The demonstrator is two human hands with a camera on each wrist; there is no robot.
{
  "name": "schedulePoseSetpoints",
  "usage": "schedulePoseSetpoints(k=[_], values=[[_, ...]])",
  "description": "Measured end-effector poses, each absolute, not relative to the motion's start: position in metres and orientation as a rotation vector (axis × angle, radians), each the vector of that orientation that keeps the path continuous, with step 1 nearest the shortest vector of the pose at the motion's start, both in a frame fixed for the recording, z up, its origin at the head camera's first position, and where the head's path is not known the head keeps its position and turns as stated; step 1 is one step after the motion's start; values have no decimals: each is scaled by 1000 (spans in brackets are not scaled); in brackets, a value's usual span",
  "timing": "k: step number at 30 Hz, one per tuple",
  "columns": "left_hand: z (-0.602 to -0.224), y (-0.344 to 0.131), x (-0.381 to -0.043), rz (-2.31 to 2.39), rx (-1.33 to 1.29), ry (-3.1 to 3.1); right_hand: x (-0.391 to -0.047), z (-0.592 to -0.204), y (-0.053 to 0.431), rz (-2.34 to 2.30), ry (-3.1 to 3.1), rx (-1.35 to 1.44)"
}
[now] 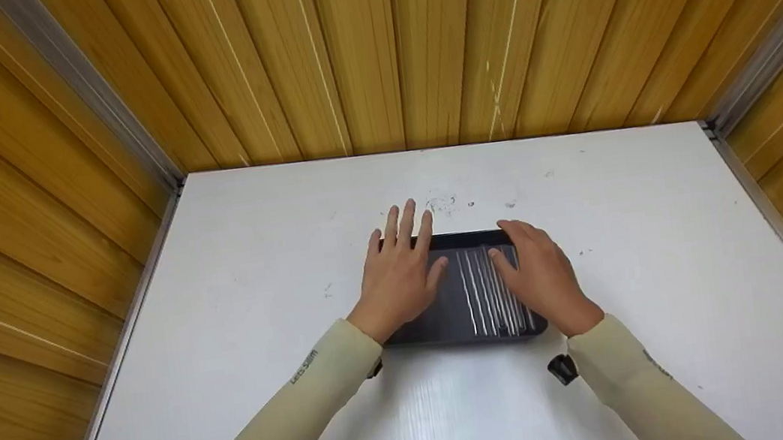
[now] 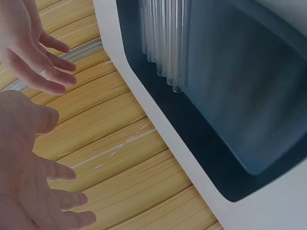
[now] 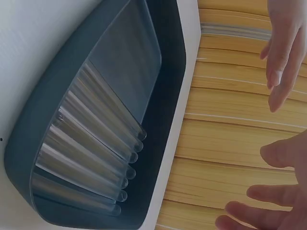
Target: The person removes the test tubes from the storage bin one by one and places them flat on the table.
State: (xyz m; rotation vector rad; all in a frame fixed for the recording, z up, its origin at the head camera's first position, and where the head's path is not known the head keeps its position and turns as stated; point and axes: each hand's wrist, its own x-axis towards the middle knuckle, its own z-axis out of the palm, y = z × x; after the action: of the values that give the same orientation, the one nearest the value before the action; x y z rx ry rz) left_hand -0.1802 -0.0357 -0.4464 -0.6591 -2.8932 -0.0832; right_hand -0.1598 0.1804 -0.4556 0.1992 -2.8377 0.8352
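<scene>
A dark rectangular tray (image 1: 429, 321) lies on the white table, holding several clear glass test tubes (image 3: 91, 127) side by side in its right part. Their rounded ends point to the far side. My left hand (image 1: 398, 272), fingers spread, hovers over the tray's left end. Above the right end is my right hand (image 1: 542, 272), its fingers loosely extended and its thumb over the tubes. Both wrist views show the hands apart from the tubes, with nothing held. In the left wrist view the tray's left part (image 2: 240, 96) is bare.
The white tabletop (image 1: 274, 250) surrounds the tray and bears small dark marks beyond it. Wood-patterned panels (image 1: 369, 49) stand along the back and both sides, with metal corner posts (image 1: 102, 91). A small black device (image 1: 562, 369) sits at the right wrist.
</scene>
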Motion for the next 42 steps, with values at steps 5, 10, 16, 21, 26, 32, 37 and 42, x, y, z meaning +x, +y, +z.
schedulePoseSetpoints(k=[5, 10, 16, 21, 26, 32, 37, 42], values=[[-452, -39, -178, -81, -651, -2888, -160, -461, 177, 897, -2859, 164], [-456, -43, -178, -87, -638, -2889, -161, -468, 174, 970, -2883, 146], [-460, -46, -177, -91, -631, -2903, -161, -474, 170, 1010, -2871, 136], [-464, -48, -178, -100, -619, -2909, -162, -478, 168, 1024, -2870, 137], [-467, -51, -177, -133, -610, -2908, -161, -482, 165, 1034, -2873, 125], [-472, -56, -176, -158, -598, -2923, -161, -485, 158, 1039, -2863, 133], [-475, -58, -175, -178, -582, -2938, -161, -489, 156, 1043, -2849, 147], [-478, -60, -174, -193, -575, -2948, -162, -493, 154, 1059, -2845, 137]])
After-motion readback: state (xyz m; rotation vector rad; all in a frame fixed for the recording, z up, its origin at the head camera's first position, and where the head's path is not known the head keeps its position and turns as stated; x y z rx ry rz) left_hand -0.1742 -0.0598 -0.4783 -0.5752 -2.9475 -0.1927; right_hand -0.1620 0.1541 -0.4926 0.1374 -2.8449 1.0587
